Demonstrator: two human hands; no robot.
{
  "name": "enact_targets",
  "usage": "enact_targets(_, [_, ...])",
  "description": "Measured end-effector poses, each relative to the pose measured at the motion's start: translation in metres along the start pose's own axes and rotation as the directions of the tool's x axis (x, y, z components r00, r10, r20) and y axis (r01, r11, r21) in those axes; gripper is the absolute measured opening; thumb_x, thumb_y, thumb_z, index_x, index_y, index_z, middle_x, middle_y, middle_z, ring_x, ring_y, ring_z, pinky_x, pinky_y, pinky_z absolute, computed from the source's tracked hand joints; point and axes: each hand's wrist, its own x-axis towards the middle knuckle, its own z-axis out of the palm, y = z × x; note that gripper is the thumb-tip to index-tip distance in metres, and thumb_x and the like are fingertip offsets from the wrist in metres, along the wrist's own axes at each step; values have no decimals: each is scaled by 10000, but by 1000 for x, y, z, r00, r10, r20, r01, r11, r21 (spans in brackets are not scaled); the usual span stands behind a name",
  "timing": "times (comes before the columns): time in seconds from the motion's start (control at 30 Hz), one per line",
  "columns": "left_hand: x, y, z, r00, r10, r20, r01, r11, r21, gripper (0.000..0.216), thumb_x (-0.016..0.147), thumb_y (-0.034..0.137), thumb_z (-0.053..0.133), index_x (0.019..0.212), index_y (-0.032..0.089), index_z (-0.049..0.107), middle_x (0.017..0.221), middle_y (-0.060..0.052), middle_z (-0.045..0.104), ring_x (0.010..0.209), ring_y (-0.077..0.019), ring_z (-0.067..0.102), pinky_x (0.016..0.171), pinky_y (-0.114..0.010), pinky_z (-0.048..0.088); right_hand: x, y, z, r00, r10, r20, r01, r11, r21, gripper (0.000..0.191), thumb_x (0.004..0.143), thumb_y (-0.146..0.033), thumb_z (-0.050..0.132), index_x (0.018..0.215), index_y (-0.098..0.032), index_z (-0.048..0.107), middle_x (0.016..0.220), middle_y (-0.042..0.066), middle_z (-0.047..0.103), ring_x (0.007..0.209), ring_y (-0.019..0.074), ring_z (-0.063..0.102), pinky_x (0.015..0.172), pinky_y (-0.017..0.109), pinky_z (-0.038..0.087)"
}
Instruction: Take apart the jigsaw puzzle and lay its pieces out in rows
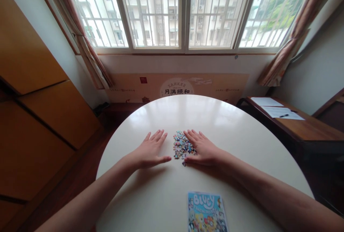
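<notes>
A heap of small, many-coloured jigsaw puzzle pieces (179, 146) lies near the middle of the round white table (150, 203). To its left, my left hand (150, 151) is open with fingers spread, a small gap between its thumb and the heap. My right hand (202, 149) is open too, its fingers and thumb over the right side of the heap, hiding some pieces. One loose piece (184, 163) sits by the right thumb, just below the heap. Closer to me lies a blue picture card or box lid (206, 212) printed "BLUEY", cut off by the lower frame edge.
A wooden desk (319, 127) with paper sheets (282, 112) and a dark pen (283, 116) stands on the right. Orange-brown cabinets (40, 124) line the left. Beyond the table are a printed banner (129, 88) and a barred window (156, 13) between curtains.
</notes>
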Motion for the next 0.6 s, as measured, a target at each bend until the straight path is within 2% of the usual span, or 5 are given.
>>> enact_targets(0.13, [-6,-6,2,1000,-7,27,8,1000,-19,1097,771,832,500,1602,180,206,1640,-162,182,1514,-368,138,1224,-547,77,21,-21,5,999,-37,0,37,999,-6,1093,793,-783,580,1620,-235,122,1650,123,75,1537,347,71,1256,548,104])
enact_targets(0.3, [6,8,9,999,-43,24,44,999,-22,1085,805,817,467,1598,129,194,1644,-181,141,1524,-349,95,1226,-546,68,41,-26,7,998,-47,-49,50,997,52,961,882,-645,568,1618,-196,144,1640,140,145,1534,321,136,1248,524,179])
enact_targets(0.43, [14,15,9,1000,-22,15,23,999,-35,1113,788,849,449,1605,150,161,1644,-187,135,1524,-363,77,1215,-580,49,45,-1,7,974,-87,-211,130,972,196,828,965,-605,431,1616,-184,140,1628,115,223,1512,270,241,1236,473,262])
enact_targets(0.5, [15,17,7,999,19,33,-17,999,-42,1151,763,857,480,1613,172,115,1650,-178,105,1526,-361,53,1213,-584,32,41,16,6,966,-6,-258,61,976,209,824,975,-637,371,1617,-179,133,1619,127,243,1499,296,268,1227,516,257])
enact_targets(0.6, [19,18,6,997,65,38,-63,997,-53,1193,725,846,549,1618,219,65,1657,-165,77,1526,-366,36,1208,-594,20,35,37,3,976,74,-203,-38,984,176,826,989,-653,293,1619,-155,102,1606,152,260,1492,324,276,1219,575,219])
